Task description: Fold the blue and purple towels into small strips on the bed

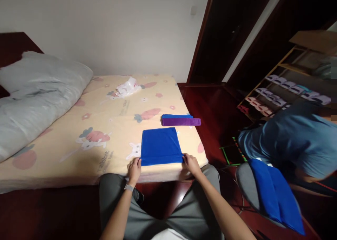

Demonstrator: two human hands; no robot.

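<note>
A blue cloth (pixel 161 143) lies flat near the front edge of the bed, with a narrow band folded over along its near side. At the band's left end, my left hand (pixel 134 170) pinches the cloth between thumb and fingers. My right hand (pixel 191 164) grips the band's opposite end in the same way. Just beyond the cloth sit two folded strips, a purple cloth strip (pixel 181 122) in front of a blue one (pixel 177 116). The purple strip's right end sticks out past the bed's side edge.
On the patterned bed sheet (pixel 65 134) lie a white plastic bag (pixel 129 87) and a bulky grey quilt (pixel 44 89). More blue cloths (pixel 276 194) drape over a grey seat at right. A person in a blue shirt (pixel 286 134) bends beside a shoe rack (pixel 273 66).
</note>
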